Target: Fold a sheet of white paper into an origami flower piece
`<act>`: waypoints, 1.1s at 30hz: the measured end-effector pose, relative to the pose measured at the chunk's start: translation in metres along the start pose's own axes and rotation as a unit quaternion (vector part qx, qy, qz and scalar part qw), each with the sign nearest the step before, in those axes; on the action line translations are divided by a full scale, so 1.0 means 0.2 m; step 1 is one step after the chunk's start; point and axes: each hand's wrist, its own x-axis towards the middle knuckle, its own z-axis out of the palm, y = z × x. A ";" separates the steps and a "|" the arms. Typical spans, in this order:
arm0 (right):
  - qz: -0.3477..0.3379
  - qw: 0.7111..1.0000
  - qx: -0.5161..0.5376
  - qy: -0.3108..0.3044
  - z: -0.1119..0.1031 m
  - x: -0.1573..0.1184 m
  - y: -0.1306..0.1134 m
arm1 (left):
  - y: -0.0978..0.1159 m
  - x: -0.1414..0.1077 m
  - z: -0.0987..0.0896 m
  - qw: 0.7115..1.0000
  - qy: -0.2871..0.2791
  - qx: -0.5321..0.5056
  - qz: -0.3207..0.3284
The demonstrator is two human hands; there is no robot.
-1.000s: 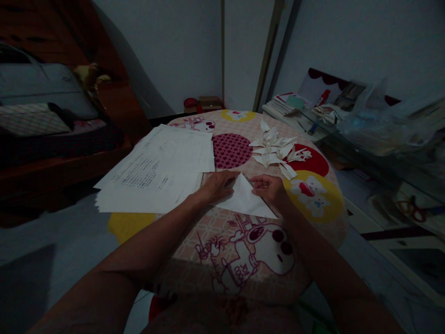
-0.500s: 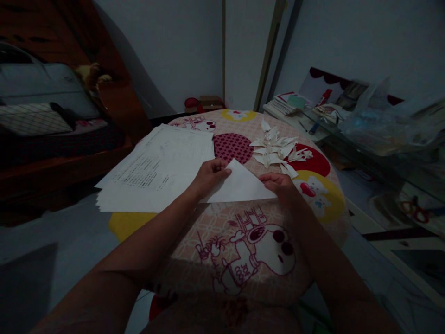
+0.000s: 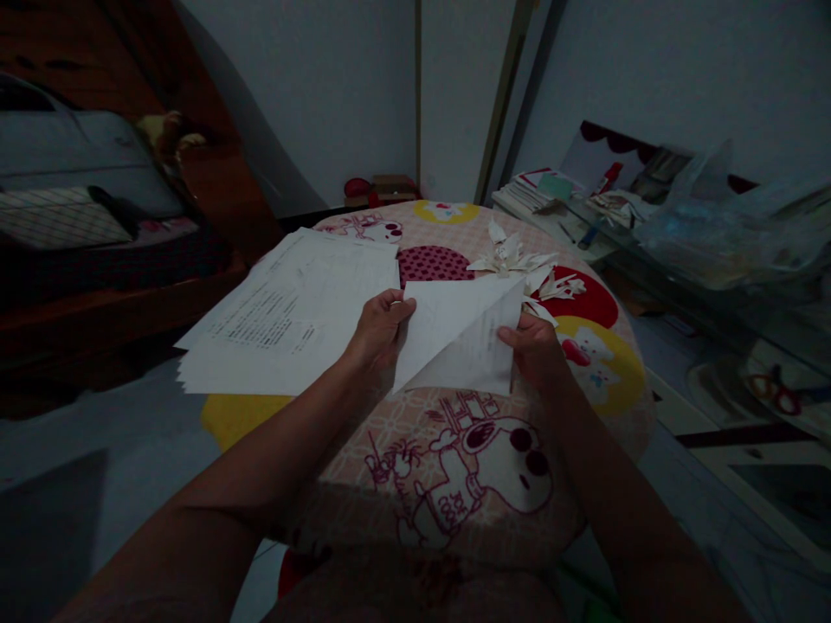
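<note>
A sheet of white paper (image 3: 447, 313) with a diagonal fold or edge across it is held up between my two hands, above the near part of the round table. My left hand (image 3: 382, 327) pinches its left edge, thumb on top. At the right edge, my right hand (image 3: 529, 342) grips it between thumb and fingers. Faint print shows on the lower right half of the sheet. Behind it lie several folded white paper flowers (image 3: 510, 251), partly covered by the sheet. To the left rests a stack of printed papers (image 3: 292, 311).
The table wears a patterned cloth (image 3: 351, 459) with cartoon figures. On the right, a glass-topped stand (image 3: 610, 238) carries papers, a plastic bag (image 3: 720, 225) and small items; scissors (image 3: 776, 389) lie lower down. A wooden seat (image 3: 227, 190) with bags stands on the left.
The paper, earlier a folded triangle with its point away from me, has been turned and lifted so its diagonal and printed side show. Both hands keep hold of it; the left has shifted slightly left.
</note>
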 end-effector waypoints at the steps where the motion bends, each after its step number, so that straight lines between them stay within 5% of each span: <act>1: 0.010 1.000 0.007 0.007 0.00 0.00 -0.01 | 0.00 0.01 -0.02 1.000 0.005 0.025 0.018; 4: 0.056 0.998 -0.006 0.003 -0.02 0.01 -0.01 | 0.01 0.06 -0.09 0.984 -0.005 0.163 0.068; 6: 0.093 0.994 -0.048 0.016 -0.05 0.01 0.02 | 0.00 0.09 -0.14 0.950 -0.046 0.299 0.081; 11: 0.123 0.966 -0.222 0.050 -0.10 0.03 0.10 | -0.01 0.07 -0.15 0.790 -0.062 0.545 0.274; 13: 0.123 0.957 -0.259 0.035 -0.11 0.04 0.12 | -0.01 0.02 -0.11 0.750 -0.148 0.559 0.321; 17: 0.131 0.953 -0.270 0.043 -0.12 0.05 0.14 | -0.06 -0.15 0.00 0.645 -0.408 0.584 0.278; 19: 0.132 0.953 -0.267 0.059 -0.12 0.05 0.15 | -0.11 -0.23 0.04 0.581 -0.455 0.623 0.260; 22: 0.128 0.955 -0.258 0.073 -0.13 0.06 0.17 | -0.19 -0.31 0.09 0.536 -0.444 0.669 0.260; 25: 0.119 0.957 -0.257 0.062 -0.14 0.06 0.17 | -0.22 -0.34 0.11 0.528 -0.424 0.688 0.262; 28: 0.114 0.957 -0.263 0.055 -0.17 0.06 0.13 | -0.20 -0.32 0.11 0.558 -0.419 0.671 0.249; 31: 0.045 0.953 -0.288 0.080 -0.24 0.04 0.05 | -0.15 -0.26 0.08 0.644 -0.402 0.616 0.211; 33: -0.014 0.944 -0.329 0.021 -0.28 0.02 -0.01 | -0.10 -0.21 0.06 0.714 -0.376 0.558 0.194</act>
